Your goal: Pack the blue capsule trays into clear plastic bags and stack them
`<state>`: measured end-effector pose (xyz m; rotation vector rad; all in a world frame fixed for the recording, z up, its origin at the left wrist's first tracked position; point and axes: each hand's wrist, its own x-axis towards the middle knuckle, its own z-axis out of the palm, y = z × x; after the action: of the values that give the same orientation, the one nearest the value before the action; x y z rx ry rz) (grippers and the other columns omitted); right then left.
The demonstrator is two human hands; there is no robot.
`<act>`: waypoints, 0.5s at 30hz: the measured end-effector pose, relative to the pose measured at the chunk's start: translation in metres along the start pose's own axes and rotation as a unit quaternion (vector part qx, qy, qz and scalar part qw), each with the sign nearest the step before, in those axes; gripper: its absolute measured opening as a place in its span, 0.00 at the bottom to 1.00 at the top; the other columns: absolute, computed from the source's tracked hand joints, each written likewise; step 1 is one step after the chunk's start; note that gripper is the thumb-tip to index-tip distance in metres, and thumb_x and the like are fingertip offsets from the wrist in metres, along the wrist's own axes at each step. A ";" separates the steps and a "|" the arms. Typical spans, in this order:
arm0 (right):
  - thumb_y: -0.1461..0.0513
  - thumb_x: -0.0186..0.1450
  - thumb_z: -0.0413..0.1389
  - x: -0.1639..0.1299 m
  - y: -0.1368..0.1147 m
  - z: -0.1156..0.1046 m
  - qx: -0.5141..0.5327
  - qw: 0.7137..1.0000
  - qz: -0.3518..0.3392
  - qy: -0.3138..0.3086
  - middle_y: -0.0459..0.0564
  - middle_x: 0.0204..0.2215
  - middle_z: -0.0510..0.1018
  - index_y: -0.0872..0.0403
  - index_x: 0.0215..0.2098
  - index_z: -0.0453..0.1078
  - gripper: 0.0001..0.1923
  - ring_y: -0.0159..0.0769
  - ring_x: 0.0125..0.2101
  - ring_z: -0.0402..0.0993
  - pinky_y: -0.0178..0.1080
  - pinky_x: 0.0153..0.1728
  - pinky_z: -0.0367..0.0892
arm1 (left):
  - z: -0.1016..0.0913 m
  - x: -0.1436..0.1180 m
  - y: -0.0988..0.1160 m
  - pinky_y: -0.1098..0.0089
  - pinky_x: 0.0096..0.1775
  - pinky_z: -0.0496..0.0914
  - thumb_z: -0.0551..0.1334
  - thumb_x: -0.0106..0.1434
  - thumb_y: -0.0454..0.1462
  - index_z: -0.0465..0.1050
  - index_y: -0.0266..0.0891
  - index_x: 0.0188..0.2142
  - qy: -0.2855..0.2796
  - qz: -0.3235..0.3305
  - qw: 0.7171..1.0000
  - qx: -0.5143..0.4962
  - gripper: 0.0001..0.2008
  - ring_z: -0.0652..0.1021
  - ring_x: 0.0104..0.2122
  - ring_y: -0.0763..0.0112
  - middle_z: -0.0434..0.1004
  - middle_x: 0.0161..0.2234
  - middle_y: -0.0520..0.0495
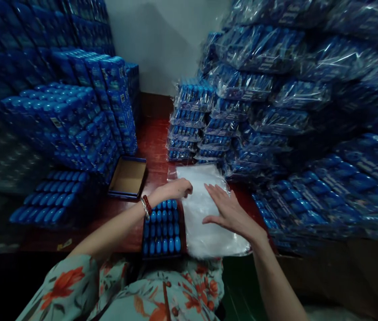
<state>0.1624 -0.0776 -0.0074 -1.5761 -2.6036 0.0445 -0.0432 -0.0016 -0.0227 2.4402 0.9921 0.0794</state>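
Observation:
A stack of clear plastic bags (205, 232) lies flat on the red table in front of me. Over its upper left edge is my left hand (179, 188), fingers curled together; whether they pinch a bag is hidden. My right hand (227, 209) is spread above or on the bags, thumb apart from the fingers, holding nothing. Below my left wrist sits a dark tray (161, 256) filled with rows of blue, rounded, glossy-topped items (164, 229). My left forearm covers part of that tray.
An open, shallow cardboard box (127, 176) lies left on the red table (153, 138). Tall stacks of blue packs (64, 120) rise at the left. Plastic-wrapped packs (220, 120) are piled high at the back and right. A pale wall (165, 44) stands behind.

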 end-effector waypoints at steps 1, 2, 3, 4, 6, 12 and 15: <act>0.53 0.65 0.48 0.002 -0.004 0.004 -0.012 1.000 -0.007 0.001 0.57 0.57 0.65 0.52 0.60 0.55 0.27 0.48 0.58 0.56 0.55 0.55 0.46 | -0.007 -0.001 -0.007 0.74 0.34 0.69 0.58 0.52 0.24 0.76 0.34 0.35 -0.020 0.008 1.000 -0.012 0.13 0.79 0.32 0.67 0.80 0.32 0.44; 0.57 0.67 0.46 0.006 -0.009 0.008 -0.020 1.000 -0.003 0.004 0.57 0.53 0.70 0.53 0.56 0.60 0.21 0.46 0.56 0.60 0.54 0.55 0.46 | -0.014 -0.002 -0.013 0.75 0.33 0.69 0.59 0.52 0.25 0.77 0.35 0.36 -0.035 0.013 0.999 -0.020 0.13 0.79 0.32 0.68 0.81 0.32 0.45; 0.61 0.68 0.44 0.013 -0.013 0.011 -0.021 1.000 0.009 0.007 0.56 0.47 0.74 0.54 0.51 0.64 0.16 0.43 0.51 0.66 0.51 0.55 0.48 | -0.020 -0.003 -0.018 0.75 0.34 0.69 0.60 0.52 0.27 0.77 0.35 0.37 -0.046 0.014 0.999 -0.025 0.13 0.79 0.32 0.67 0.81 0.33 0.45; 0.64 0.68 0.42 0.021 -0.017 0.013 -0.020 0.999 0.022 0.011 0.54 0.40 0.77 0.55 0.46 0.67 0.14 0.40 0.45 0.70 0.47 0.53 0.51 | -0.026 -0.006 -0.020 0.74 0.36 0.69 0.61 0.53 0.30 0.76 0.36 0.40 -0.046 0.010 0.998 -0.028 0.14 0.79 0.35 0.66 0.81 0.37 0.43; 0.66 0.69 0.40 0.038 -0.022 0.012 -0.020 0.999 0.038 0.016 0.52 0.31 0.78 0.56 0.39 0.69 0.15 0.37 0.37 0.72 0.40 0.46 0.55 | -0.032 -0.014 -0.017 0.69 0.45 0.68 0.65 0.52 0.38 0.69 0.37 0.51 -0.024 0.001 0.999 -0.029 0.25 0.75 0.47 0.59 0.74 0.50 0.39; 0.62 0.70 0.41 0.067 -0.043 0.000 -0.016 0.999 0.042 0.024 0.50 0.34 0.79 0.52 0.41 0.67 0.13 0.37 0.31 0.73 0.36 0.28 0.51 | -0.014 -0.035 0.018 0.49 0.59 0.47 0.62 0.54 0.33 0.48 0.26 0.62 0.108 -0.070 0.990 0.054 0.39 0.58 0.61 0.48 0.57 0.60 0.26; 0.57 0.70 0.42 0.068 -0.050 0.004 0.006 0.998 0.048 0.040 0.48 0.30 0.79 0.51 0.39 0.67 0.13 0.36 0.28 0.73 0.35 0.25 0.47 | -0.010 -0.038 0.014 0.57 0.51 0.61 0.50 0.58 0.24 0.63 0.24 0.53 0.131 -0.109 0.984 0.042 0.22 0.74 0.47 0.55 0.75 0.44 0.28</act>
<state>0.0865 -0.0401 -0.0027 -1.6639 -2.4622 0.0040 -0.0639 -0.0313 -0.0026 2.4215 1.3976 0.2959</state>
